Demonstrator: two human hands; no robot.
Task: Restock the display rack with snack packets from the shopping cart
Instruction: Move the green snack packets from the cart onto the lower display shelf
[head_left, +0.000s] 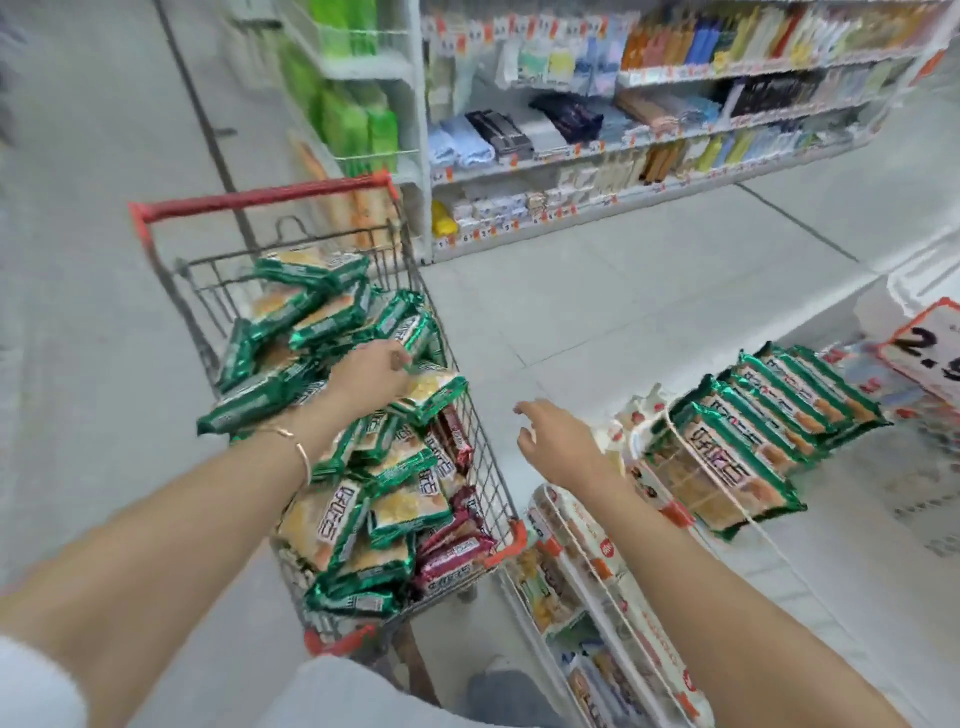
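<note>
Two hands are working at the cart (488, 467): one is gripping a packet, one is hanging free.

Left hand (371, 376), with a thin bangle (300, 448) on its wrist, is reaching into the cart and curling its fingers over the edge of the top packet (435, 391), which is lying just right of the knuckles on the heap. Green packets (311, 317) are filling the cart past its rim, glossy foil with pale biscuits pictured on the front, and a few maroon packets (453, 555) are showing low along the cart's right wall. Right hand (558, 441) is hovering right of the cart with fingers spread and loose, holding nothing. Further right of the cart, the rack (587, 551) is carrying a row of matching green packets (753, 431), all standing on edge and leaning together.
</note>
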